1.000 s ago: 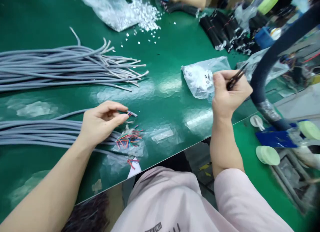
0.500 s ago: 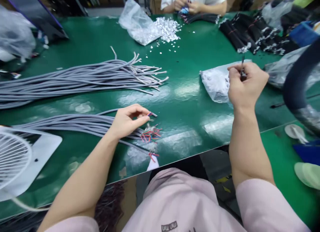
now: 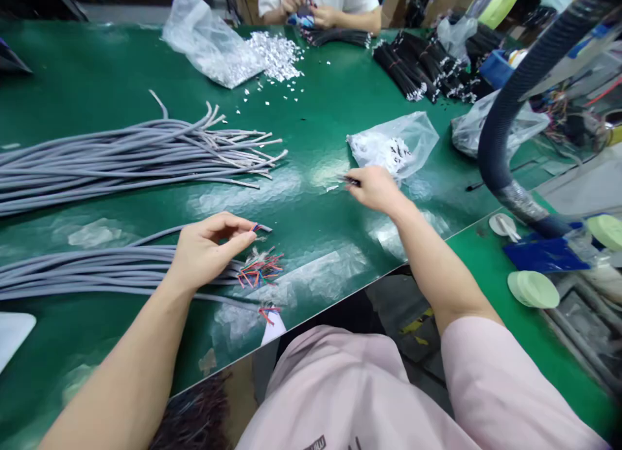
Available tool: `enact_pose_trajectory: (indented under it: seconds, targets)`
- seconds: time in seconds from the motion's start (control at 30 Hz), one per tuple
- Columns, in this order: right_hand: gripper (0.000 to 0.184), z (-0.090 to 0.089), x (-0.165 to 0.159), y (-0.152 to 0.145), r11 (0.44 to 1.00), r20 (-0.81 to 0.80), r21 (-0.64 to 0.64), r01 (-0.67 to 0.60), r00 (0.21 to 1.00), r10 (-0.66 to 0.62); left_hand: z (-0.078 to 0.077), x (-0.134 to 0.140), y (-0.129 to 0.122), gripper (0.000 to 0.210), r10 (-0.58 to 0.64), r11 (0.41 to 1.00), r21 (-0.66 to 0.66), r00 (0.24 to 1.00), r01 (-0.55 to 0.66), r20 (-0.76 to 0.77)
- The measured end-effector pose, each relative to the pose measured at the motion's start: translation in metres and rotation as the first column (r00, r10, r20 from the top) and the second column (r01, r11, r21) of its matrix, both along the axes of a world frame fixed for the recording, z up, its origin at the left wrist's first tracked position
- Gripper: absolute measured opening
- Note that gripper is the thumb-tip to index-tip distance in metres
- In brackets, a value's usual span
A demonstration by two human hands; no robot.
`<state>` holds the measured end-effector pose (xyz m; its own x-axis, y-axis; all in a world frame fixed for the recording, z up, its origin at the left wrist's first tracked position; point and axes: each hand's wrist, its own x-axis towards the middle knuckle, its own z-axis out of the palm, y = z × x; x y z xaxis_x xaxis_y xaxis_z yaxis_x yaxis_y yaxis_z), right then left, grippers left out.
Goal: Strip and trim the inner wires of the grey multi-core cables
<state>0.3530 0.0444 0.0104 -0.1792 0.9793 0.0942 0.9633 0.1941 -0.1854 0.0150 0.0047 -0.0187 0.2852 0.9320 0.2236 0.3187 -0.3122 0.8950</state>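
Observation:
My left hand (image 3: pixel 207 246) is closed in a pinch on the thin coloured wires (image 3: pixel 254 228) at the stripped end of a grey cable (image 3: pixel 158 234). Under and beside it lies a bundle of grey cables (image 3: pixel 121 269) whose red, blue and green wire ends (image 3: pixel 260 269) are fanned out. My right hand (image 3: pixel 374 188) grips a small dark pointed tool (image 3: pixel 352 180), mostly hidden by the fingers, tip toward the left. Just beyond that hand lies a clear plastic bag (image 3: pixel 418 139) with small white pieces (image 3: pixel 383 152) in it.
More grey cables (image 3: pixel 121 158) with pale ends lie behind. Farther off are a second bag (image 3: pixel 208 42) and a heap of white bits (image 3: pixel 276 55). Across the table, a co-worker's hands (image 3: pixel 311 10) work near black cables (image 3: pixel 398 68). A dark flexible hose (image 3: pixel 505 113) arches at right.
My right hand has moved left and down from over the bag, uncovering its white pieces. The view has swung right. My left hand keeps its pinch on the wires.

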Motion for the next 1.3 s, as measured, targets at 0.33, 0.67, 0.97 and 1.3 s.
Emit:
enact_pose_trajectory:
  seconds: [0.33, 0.67, 0.97, 1.3]
  targets:
    - [0.022, 0.006, -0.019, -0.008, 0.984, 0.058, 0.16, 0.079, 0.994, -0.089, 0.005, 0.005, -0.004, 0.011, 0.048, 0.998, 0.032, 0.999, -0.048, -0.009]
    - [0.013, 0.032, 0.105, -0.022, 0.753, -0.138, 0.421, 0.505, 0.856, -0.498, 0.008, 0.009, -0.004, 0.007, 0.192, 0.919, 0.37, 0.974, -0.134, -0.123]
    - [0.011, 0.039, -0.029, -0.043, 0.879, -0.665, 0.417, 0.23, 0.737, 0.123, 0.018, 0.009, -0.01, 0.009, 0.298, 0.932, 0.25, 0.947, -0.262, -0.116]
    - [0.016, 0.006, -0.176, -0.027, 0.932, -0.882, 0.091, -0.351, 0.406, 0.239, 0.021, 0.004, -0.008, 0.008, 0.315, 0.933, 0.185, 0.949, -0.309, -0.004]
